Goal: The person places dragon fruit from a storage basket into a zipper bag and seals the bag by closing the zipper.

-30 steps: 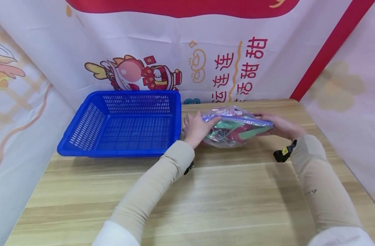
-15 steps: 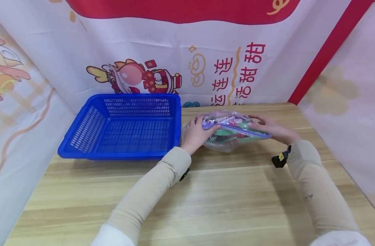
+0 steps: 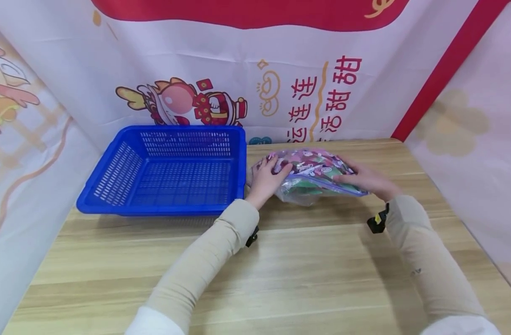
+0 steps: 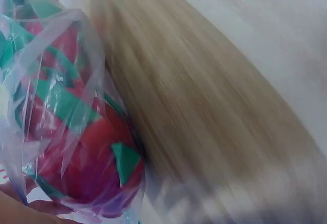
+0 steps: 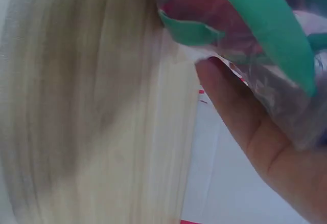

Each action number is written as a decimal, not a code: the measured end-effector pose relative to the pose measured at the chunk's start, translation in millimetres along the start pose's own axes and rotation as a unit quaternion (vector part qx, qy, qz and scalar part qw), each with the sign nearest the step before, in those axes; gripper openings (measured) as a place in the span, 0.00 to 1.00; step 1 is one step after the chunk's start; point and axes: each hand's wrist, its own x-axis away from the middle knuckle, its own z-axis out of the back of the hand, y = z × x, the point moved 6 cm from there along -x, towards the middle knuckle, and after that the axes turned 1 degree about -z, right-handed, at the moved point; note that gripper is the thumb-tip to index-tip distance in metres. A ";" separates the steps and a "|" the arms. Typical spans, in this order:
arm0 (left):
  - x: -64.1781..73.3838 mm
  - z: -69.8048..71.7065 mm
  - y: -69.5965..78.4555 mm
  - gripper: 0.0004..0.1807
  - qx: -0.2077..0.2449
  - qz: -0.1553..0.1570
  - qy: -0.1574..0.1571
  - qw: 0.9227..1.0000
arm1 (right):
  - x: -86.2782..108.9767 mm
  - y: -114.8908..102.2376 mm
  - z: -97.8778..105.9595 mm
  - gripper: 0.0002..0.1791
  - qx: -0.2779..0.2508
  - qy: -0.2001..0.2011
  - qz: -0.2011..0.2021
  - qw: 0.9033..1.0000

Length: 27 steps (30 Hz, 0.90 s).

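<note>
A clear plastic zip bag (image 3: 318, 168) with a purple zip strip and printed pictures lies on the right of the table, close to the back wall. Red and green contents show through it; their exact kind cannot be made out. My left hand (image 3: 265, 182) holds the bag's left end, and my right hand (image 3: 370, 180) grips its right end with the thumb on top. The left wrist view shows the bag (image 4: 71, 116) bulging with rounded red and green shapes. In the right wrist view, a finger of my right hand (image 5: 250, 127) lies under the bag.
Just left of the bag stands a blue perforated plastic basket (image 3: 162, 208) with nothing seen inside. The wooden table (image 3: 305, 274) reaches to a printed cloth wall (image 3: 222, 42) behind and cloth walls at both sides. A dark camera (image 3: 377, 223) hangs under the right wrist.
The bag has tipped so that its printed face turns upward and its zip strip sits lower and nearer. My right hand has shifted slightly left and over the bag's end. The basket stays put.
</note>
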 end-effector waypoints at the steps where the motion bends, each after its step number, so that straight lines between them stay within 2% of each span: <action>1: 0.7 0.3 0.5 0.41 -0.009 0.000 -0.002 1.000 | -0.3 0.8 -0.8 0.48 -0.001 0.002 0.002 1.000; 5: 3.8 0.2 1.9 0.44 -0.051 0.007 -0.014 0.999 | -1.1 5.2 -3.2 0.49 -0.007 0.012 0.003 1.000; 9: 6.4 0.6 2.9 0.44 -0.066 0.017 -0.020 0.997 | -2.1 8.9 -5.2 0.49 -0.013 0.021 0.007 1.000; 12: 7.9 0.1 2.8 0.45 -0.054 0.026 -0.027 0.998 | -3.6 9.8 -6.7 0.50 -0.003 0.029 0.014 0.999; 18: 13.1 -5.9 1.5 0.48 -0.008 0.048 -0.041 0.998 | -2.9 6.8 -11.3 0.59 0.047 0.029 0.019 0.998; 22: 12.8 -8.7 3.0 0.49 0.005 0.039 -0.033 0.999 | -0.9 2.4 -14.8 0.62 0.041 0.028 0.026 0.998; 27: 13.4 -11.4 3.0 0.48 0.013 0.046 -0.014 0.999 | -1.6 -2.5 -19.4 0.62 0.032 0.038 0.046 0.998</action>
